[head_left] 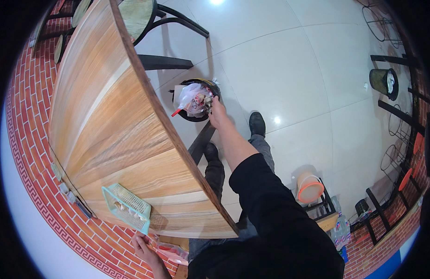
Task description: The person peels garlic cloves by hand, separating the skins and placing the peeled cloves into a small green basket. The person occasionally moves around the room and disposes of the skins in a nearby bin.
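Note:
My left hand [145,250] grips the near end of a pale green plastic basket [141,205], which is perforated and holds a few small pale pieces. The basket appears over the near end of a wood-grain table [124,139]. Below the table's right edge, my right hand [218,113] reaches down to a black trash bin [191,118] on the floor. Its fingers are at a crumpled greyish clump beside a white plastic bag [190,96] in the bin. Whether the fingers hold that clump is unclear. A red stick-like piece [175,112] pokes out over the bin's rim.
A round-seated stool [136,15] and a dark table leg [166,62] stand beyond the bin. An orange-rimmed bucket [310,190] is at the lower right, near plastic bottles [340,232]. Another bin [379,80] stands at the far right. A brick-patterned wall [30,115] borders the table.

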{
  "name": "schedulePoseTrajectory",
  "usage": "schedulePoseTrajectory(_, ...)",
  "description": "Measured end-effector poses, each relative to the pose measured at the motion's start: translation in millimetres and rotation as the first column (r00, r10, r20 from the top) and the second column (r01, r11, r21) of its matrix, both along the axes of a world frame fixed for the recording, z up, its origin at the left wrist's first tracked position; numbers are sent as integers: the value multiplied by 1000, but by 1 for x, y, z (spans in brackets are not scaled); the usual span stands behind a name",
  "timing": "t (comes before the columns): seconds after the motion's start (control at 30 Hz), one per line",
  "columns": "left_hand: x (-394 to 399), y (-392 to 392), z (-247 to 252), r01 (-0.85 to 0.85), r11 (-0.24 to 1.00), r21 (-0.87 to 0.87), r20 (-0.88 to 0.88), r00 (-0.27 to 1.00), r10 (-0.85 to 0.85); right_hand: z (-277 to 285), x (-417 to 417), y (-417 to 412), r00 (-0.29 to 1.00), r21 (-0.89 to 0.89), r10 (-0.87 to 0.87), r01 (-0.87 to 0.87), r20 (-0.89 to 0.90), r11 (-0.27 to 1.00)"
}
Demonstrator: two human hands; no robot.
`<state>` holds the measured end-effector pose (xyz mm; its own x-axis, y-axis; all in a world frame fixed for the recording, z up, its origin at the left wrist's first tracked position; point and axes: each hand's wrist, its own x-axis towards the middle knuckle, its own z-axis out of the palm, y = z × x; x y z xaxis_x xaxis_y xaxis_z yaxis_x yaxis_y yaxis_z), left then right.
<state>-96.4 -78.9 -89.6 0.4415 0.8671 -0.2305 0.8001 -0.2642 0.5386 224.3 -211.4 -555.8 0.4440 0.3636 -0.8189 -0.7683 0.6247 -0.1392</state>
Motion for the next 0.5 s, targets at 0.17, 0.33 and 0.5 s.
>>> schedulePoseTrajectory(0.17,14,-4,10,-138,984,-116,67,987,146,32,-18,-10,972,-60,222,-227,-82,972)
schedulePoseTrajectory(0.33,66,23,11,-120,921,-370,216,953,210,86,-30,-95,732,-602,663,-460,161,653)
schedulePoseTrajectory(0.5,83,45,19,-45,893,-448,187,972,144,226,-32,-148,674,-803,590,8,444,596)
